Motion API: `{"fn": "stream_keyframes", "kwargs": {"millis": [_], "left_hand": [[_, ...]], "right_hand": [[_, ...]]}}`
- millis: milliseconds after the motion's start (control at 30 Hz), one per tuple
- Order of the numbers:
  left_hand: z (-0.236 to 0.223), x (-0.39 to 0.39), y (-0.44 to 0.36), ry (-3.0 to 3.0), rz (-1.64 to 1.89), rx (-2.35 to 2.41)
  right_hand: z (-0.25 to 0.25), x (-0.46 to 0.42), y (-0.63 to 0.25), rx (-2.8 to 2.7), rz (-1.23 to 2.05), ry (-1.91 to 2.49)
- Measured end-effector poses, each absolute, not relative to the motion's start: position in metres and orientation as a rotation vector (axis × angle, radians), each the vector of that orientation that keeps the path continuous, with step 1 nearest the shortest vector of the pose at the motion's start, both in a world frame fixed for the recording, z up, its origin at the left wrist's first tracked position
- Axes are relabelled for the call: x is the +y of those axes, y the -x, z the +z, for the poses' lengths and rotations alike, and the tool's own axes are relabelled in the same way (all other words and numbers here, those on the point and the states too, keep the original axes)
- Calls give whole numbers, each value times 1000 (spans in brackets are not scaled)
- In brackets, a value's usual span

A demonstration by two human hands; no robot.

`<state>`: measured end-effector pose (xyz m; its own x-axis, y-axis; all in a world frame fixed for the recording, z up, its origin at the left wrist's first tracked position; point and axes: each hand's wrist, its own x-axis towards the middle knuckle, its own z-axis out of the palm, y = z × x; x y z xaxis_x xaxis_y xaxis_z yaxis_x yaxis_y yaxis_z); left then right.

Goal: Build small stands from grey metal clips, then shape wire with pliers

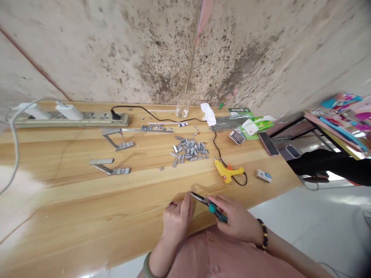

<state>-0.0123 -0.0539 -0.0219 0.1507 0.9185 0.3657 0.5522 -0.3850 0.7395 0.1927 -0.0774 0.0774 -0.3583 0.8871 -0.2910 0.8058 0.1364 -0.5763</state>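
In my right hand (236,220) is a pair of needle-nose pliers (213,208) with dark and teal handles, its jaws pointing up and left. My left hand (176,220) is closed just left of the jaw tips, fingertips pinched together; whatever they hold is too small to make out. Beyond my hands lies a heap of grey metal staple strips (189,148). A yellow hot glue gun (227,172) rests to the right of the heap. Two zigzag shapes built of grey strips, a nearer one (104,168) and a farther one (111,141), are on the left.
A power strip (100,120) with plugged-in chargers runs along the wall. Near the back stand a clear glass (182,108), crumpled white tissue (208,114) and a bundle of thin wires (232,121). A phone (268,143) and small box (263,175) lie right.
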Motion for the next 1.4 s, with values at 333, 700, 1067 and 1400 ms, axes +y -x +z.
{"fn": "stream_keyframes", "kwargs": {"millis": [333,700,1067,1400], "left_hand": [[-25,-56,13,-2156,1017,1445],[3,-48,19,-1496,1032,1282],[-2,-51,20,-1115,914,1188],[-8,-48,17,-2083,1217,1623]], "right_hand": [[66,-74,-203,-2244,1084,1564],[57,-56,-219,-2066,1502,1284],[52,-51,-231,-2084,1501,1138],[59,-59,-220,-2118,1267,1366]]}}
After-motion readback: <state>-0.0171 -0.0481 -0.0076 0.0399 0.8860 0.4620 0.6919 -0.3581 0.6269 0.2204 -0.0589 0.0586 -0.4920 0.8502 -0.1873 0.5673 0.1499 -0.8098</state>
